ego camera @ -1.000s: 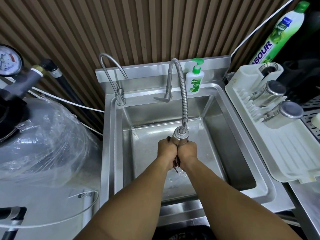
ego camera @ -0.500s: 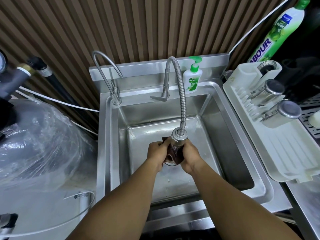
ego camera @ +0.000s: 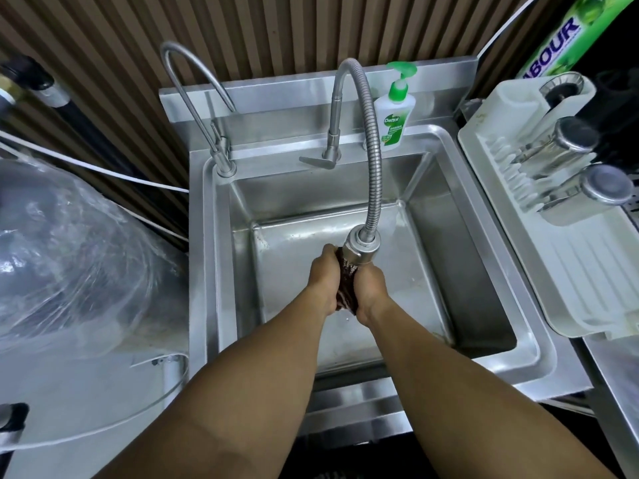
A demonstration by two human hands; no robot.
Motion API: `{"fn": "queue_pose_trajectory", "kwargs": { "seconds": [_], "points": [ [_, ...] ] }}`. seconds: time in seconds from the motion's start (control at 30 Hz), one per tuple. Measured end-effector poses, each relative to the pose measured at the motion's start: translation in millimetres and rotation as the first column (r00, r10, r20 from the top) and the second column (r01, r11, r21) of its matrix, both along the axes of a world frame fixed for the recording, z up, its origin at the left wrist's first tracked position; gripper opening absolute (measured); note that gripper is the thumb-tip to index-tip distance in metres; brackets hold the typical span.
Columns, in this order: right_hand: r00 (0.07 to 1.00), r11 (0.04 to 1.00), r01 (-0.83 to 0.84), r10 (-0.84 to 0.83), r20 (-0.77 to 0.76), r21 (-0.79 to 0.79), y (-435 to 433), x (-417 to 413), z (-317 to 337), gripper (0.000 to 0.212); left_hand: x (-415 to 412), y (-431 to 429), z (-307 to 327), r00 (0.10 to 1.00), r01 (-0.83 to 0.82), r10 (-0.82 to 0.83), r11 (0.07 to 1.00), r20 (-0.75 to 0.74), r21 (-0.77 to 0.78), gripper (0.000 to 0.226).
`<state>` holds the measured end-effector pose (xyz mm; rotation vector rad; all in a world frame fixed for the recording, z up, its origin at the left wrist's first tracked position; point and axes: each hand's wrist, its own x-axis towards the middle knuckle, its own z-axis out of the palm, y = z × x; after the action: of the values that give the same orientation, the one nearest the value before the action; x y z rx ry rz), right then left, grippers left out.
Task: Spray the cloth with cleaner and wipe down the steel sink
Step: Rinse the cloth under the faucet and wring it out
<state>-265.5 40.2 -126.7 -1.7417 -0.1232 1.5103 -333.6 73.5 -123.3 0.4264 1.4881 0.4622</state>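
A dark brown cloth [ego camera: 346,288] with pale stripes is bunched up between my two hands over the steel sink [ego camera: 498,299]. My left hand [ego camera: 323,278] grips its left side and my right hand [ego camera: 371,288] grips its right side. Both hands press together just under the spray head [ego camera: 358,250] of the flexible steel faucet. Most of the cloth is hidden by my fingers. The sink floor looks wet. No spray cleaner bottle is in my hands.
A second gooseneck tap [ego camera: 207,108] stands at the sink's back left, a soap pump bottle [ego camera: 394,115] at the back rim. A white drying rack [ego camera: 567,257] with steel cups sits right. A plastic-wrapped tank [ego camera: 69,257] is left. A green dish-liquid bottle [ego camera: 560,32] leans top right.
My hands parted around the cloth half a second ago and are now pressed together again, squeezing it. The view has shifted slightly.
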Motion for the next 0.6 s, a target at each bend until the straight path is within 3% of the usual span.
{"fn": "queue_pose_trajectory", "kwargs": {
  "seconds": [0.07,0.17,0.33,0.6],
  "points": [
    [0.999,1.0,-0.001,0.001,0.037,0.001,4.0,-3.0,-2.9,0.024,4.0,3.2,-4.5,0.999,0.032,-0.032,0.999,0.002,0.011,0.046],
    [0.992,1.0,0.011,-0.008,0.122,-0.019,10.6,-3.0,-10.1,0.008,8.5,5.0,-15.4,0.996,0.072,-0.067,0.995,-0.066,0.075,0.029],
    [0.981,0.997,0.077,-0.074,0.178,-0.01,18.5,-0.1,-23.2,0.036,14.3,10.7,-23.4,0.995,0.032,-0.019,0.991,-0.102,0.13,0.019],
    [0.971,0.999,0.036,-0.029,0.239,-0.022,14.5,-0.2,-32.9,0.028,12.9,4.7,-36.4,0.99,0.053,-0.034,0.989,-0.135,0.14,0.02]
  ]
}}
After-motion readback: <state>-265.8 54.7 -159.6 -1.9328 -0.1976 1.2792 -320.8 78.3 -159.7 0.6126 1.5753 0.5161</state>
